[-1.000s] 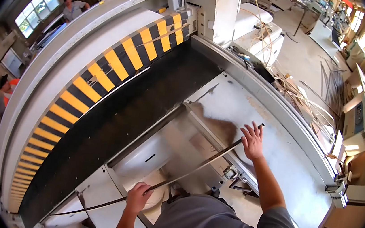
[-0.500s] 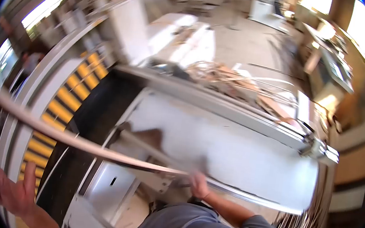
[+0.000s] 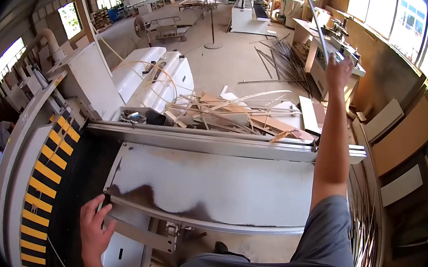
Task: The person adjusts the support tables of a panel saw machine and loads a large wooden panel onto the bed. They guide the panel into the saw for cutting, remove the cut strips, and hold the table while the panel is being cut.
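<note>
My right hand (image 3: 339,73) is stretched far forward over the metal rail. Its fingers are closed at the near end of a long thin strip (image 3: 317,25), which slants up and away past the top edge of the view. Low on the left, my left hand (image 3: 94,228) has its fingers spread and holds nothing. It hovers beside the front left corner of the pale machine table (image 3: 229,185), whose worn front edge shows dark patches. I cannot tell whether its fingertips touch the table.
Beyond the metal rail (image 3: 213,143) lies a heap of scrap strips (image 3: 247,115). A yellow-and-black striped panel (image 3: 41,193) runs along the left. Thin offcuts (image 3: 361,250) stand at the right, near leaning boards (image 3: 405,142). White cabinets (image 3: 146,78) stand behind.
The strip has swung from lying across the machine on my left to pointing forward and away. My right arm has reached out forward; my left hand has moved right. The view has turned and levelled.
</note>
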The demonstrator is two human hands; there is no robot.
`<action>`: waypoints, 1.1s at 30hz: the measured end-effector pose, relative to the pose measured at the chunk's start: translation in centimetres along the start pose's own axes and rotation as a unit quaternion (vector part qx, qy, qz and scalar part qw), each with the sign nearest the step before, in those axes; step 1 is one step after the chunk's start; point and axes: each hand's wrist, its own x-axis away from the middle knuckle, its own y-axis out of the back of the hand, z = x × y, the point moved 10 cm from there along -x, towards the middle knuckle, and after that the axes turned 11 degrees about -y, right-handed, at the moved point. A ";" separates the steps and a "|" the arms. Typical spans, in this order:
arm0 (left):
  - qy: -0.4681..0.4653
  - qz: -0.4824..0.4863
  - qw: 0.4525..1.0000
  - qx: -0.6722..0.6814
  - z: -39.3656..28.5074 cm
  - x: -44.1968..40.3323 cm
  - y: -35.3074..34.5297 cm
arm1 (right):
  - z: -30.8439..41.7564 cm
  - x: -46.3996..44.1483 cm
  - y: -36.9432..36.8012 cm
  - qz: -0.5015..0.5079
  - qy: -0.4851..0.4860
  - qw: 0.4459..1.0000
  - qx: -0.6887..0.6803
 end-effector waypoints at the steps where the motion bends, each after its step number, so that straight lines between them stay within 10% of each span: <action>1: 0.043 0.001 0.999 0.013 1.3 1.7 -0.9 | 2.0 0.6 0.4 0.032 -0.015 0.998 -0.044; 7: 0.259 -0.022 0.957 0.127 10.2 18.2 -8.4 | 10.5 30.2 0.1 0.276 0.219 0.920 -0.171; 12: 0.354 0.071 0.926 0.108 15.3 35.3 -14.2 | 7.8 55.4 2.5 0.526 0.153 0.819 -0.173; 14: 0.569 -0.129 0.725 0.367 20.7 50.6 -20.5 | 6.8 62.1 4.2 0.589 0.142 0.777 -0.170; 24: 0.323 0.021 0.946 -0.011 22.7 59.3 -19.0 | 9.6 74.5 10.1 0.633 0.217 0.739 -0.074; 33: 0.470 -0.160 0.845 -0.198 28.4 64.3 -9.5 | 12.7 83.5 5.1 0.596 0.182 0.782 0.025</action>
